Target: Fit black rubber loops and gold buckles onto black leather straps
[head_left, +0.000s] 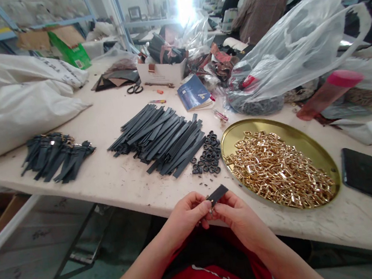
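At the lower centre of the frame, the left hand (pixel 187 214) and right hand (pixel 238 210) nearly meet at the table edge. Both have their fingers closed in a pinch on a short dark strap (pixel 219 193), which slants up to the right; a small gold-coloured fitting (pixel 210 200) shows at its lower end, partly hidden by the fingers.

Just above the hands lies a cluster of small dark loops (pixel 210 150), beside a broad pile of loose dark strips (pixel 158 139) at mid-frame. Right of centre, a round golden tray (pixel 313 146) holds a heap of gold-coloured buckles (pixel 274 170), with a black phone (pixel 361 174) near its right rim.

At the left, bundled dark straps (pixel 57 156) lie below white sacks (pixel 10 110). Towards the upper centre are scissors (pixel 135 90), a blue booklet (pixel 194 91) and a filled white box (pixel 162 73); clear plastic bags (pixel 291 49) spread across the upper right.
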`<state>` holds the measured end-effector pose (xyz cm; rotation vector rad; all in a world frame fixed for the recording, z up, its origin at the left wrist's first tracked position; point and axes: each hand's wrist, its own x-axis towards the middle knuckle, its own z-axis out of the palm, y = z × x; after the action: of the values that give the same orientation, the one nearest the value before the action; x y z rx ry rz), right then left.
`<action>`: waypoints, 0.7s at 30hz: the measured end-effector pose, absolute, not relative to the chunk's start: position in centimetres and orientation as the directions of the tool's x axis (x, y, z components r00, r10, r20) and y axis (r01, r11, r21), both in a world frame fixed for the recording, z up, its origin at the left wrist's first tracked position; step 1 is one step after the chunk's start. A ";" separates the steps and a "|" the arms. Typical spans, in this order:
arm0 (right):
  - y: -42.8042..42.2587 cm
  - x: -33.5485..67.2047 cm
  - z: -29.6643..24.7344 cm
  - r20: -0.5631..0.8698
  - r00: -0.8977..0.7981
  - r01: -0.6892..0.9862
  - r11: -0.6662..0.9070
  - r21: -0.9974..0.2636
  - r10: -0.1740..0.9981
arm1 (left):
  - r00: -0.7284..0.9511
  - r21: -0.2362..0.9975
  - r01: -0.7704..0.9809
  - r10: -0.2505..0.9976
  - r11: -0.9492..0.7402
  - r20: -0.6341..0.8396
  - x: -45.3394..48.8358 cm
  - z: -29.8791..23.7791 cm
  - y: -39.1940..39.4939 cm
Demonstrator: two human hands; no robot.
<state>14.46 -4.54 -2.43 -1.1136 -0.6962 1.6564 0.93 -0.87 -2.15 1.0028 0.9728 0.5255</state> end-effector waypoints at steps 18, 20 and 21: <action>-4.2 15.8 -3.3 -0.015 -0.017 0.410 -0.007 -0.912 1.000 | 0.414 0.901 0.331 0.815 0.280 -0.405 0.7 -2.1 -1.1; -3.5 16.4 -3.2 -0.055 -0.114 0.338 -0.013 -0.941 0.992 | 0.404 0.908 0.296 0.823 0.295 -0.399 0.8 -2.1 -0.5; -2.9 17.0 -3.2 -0.069 -0.174 0.321 -0.010 -0.947 0.982 | 0.408 0.916 0.267 0.826 0.299 -0.389 0.8 -2.1 -0.2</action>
<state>16.96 -2.92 -3.17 -1.3858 -1.5707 1.2055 0.84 -0.16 -2.10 1.2563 1.1368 0.5039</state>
